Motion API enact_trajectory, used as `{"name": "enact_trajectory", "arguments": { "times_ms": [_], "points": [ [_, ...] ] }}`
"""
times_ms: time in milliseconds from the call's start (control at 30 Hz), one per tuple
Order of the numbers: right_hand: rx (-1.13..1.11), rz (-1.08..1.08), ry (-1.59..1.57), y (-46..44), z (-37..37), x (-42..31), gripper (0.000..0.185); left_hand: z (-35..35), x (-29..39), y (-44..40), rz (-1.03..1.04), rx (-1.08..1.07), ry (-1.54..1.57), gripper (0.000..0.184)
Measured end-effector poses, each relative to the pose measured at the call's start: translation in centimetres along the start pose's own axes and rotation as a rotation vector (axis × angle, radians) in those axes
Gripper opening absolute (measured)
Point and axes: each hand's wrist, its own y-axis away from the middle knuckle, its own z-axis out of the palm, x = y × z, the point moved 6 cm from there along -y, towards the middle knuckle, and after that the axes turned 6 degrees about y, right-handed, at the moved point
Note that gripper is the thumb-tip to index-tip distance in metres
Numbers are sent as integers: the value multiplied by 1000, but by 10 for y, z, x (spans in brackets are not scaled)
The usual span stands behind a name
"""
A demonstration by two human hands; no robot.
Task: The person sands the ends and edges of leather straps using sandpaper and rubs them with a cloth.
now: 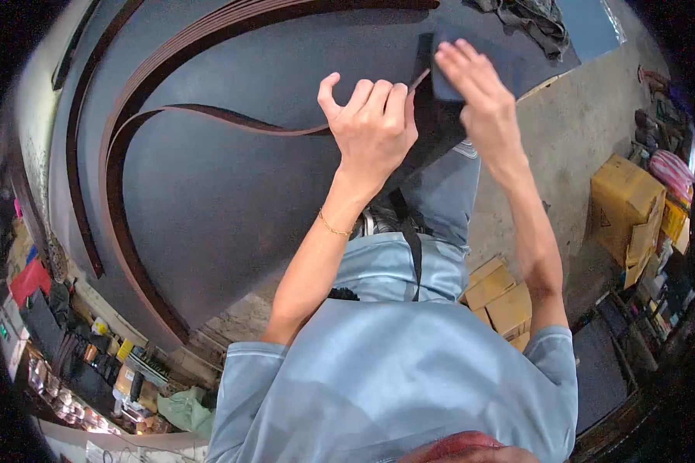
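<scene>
Long dark brown strips curve in a stack over the dark grey table. One brown strip bends away from the stack and runs to my left hand, whose fingers are curled round it. Its end pokes out past my fingers on the right. My right hand lies to the right of that end, fingers stretched out and slightly blurred, over a dark flat piece at the table's edge. Nothing shows in its grip.
A dark crumpled cloth lies at the table's far right. Cardboard boxes stand on the floor at the right, with another carton beside my body. Tools and a green bag sit at the lower left.
</scene>
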Motion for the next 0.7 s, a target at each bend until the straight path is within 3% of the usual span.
{"name": "enact_trajectory", "arguments": {
  "times_ms": [67, 133, 200, 300, 400, 533, 600, 700],
  "points": [
    [31, -29, -27, 1, -6, -6, 55, -4, 1, 0, 10, 15, 8, 9],
    [-48, -204, -35, 9, -1, -32, 53, -3, 0, -1, -3, -74, -8, 7],
    [7, -58, 24, -7, -1, -3, 50, 0, 2, 0, 8, -48, -1, 10],
    [44, -187, -36, -9, -7, -19, 51, -4, -1, -4, 12, -37, -6, 16],
    [45, -61, 29, -6, 0, 0, 49, -3, 2, 2, 1, -47, 21, 17],
    [-33, -195, -25, 11, -2, -42, 53, -5, -1, -1, 13, -42, 17, 8],
    [30, -76, 21, -1, 2, -10, 49, -1, 1, -1, 11, -1, 24, 11],
    [73, -89, 28, -5, -5, -10, 46, -3, -3, -4, 18, 24, 22, 9]
  ]
}}
